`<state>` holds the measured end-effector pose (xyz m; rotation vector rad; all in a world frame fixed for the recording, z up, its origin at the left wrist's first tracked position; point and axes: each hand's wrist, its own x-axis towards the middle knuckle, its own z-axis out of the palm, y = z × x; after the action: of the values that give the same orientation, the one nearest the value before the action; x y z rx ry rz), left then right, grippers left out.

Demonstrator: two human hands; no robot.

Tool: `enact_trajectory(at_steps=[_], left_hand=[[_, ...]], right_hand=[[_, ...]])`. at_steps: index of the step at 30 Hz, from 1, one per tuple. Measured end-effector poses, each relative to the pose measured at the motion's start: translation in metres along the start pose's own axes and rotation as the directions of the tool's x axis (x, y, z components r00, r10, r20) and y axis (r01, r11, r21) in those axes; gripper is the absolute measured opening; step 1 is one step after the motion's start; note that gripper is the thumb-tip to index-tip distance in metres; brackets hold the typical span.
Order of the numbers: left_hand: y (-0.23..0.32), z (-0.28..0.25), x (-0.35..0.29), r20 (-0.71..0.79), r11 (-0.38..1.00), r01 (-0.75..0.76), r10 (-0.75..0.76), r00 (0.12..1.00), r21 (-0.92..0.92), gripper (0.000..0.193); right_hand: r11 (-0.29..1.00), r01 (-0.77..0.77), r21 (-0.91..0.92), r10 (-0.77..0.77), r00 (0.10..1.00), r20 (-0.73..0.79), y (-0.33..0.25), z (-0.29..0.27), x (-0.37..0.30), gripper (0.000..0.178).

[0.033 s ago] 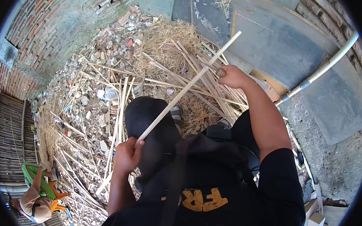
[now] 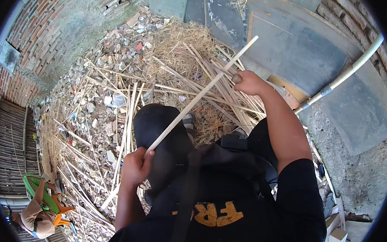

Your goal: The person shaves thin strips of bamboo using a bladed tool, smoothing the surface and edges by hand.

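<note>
A long pale bamboo strip slants across me from lower left to upper right, passing over my black-clad left knee. Near its lower part my left hand is closed around it, thumb on top, and the strip's tail comes out below the fist. My right hand is closed on the rounded brown handle of what looks like a knife. Its thin dark blade appears to cross the strip's upper part; I cannot tell whether they touch.
Loose bamboo strips, shavings and rubble cover the ground. Grey boards and a pale pole stand right. At lower left another person sits near a green and orange chair, beside a slatted wall.
The strip's upper end has dipped very slightly. Both hands stay almost where they were, with the same holds.
</note>
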<state>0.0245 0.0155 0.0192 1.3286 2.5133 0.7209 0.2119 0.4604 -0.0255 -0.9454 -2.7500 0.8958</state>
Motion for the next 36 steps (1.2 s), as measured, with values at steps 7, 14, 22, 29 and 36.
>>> enact_trajectory(at_steps=[7,14,22,29,36], left_hand=[[-0.004,-0.001,0.001,0.030,0.997,0.028,-0.026,0.999,-0.066,0.040],[-0.005,-0.003,0.003,0.053,0.996,0.038,-0.034,0.998,-0.086,0.040],[-0.005,0.005,-0.001,-0.029,1.000,-0.014,0.013,0.999,-0.025,0.040],[-0.010,0.002,0.003,0.040,0.996,0.010,-0.007,0.999,-0.094,0.042],[-0.007,0.004,0.002,0.016,0.998,-0.009,0.010,1.000,-0.068,0.042]], right_hand=[[0.999,0.032,-0.033,-0.030,0.998,0.054,-0.036,-0.015,-0.021,0.035],[0.962,0.248,-0.111,-0.238,0.966,0.102,-0.057,-0.001,-0.035,0.022],[0.996,0.088,0.010,-0.088,0.996,-0.018,-0.031,-0.006,-0.017,0.033],[0.971,0.212,-0.112,-0.195,0.970,0.147,-0.065,-0.005,-0.039,0.029],[0.998,0.062,0.026,-0.064,0.993,0.104,-0.025,-0.014,-0.018,0.033]])
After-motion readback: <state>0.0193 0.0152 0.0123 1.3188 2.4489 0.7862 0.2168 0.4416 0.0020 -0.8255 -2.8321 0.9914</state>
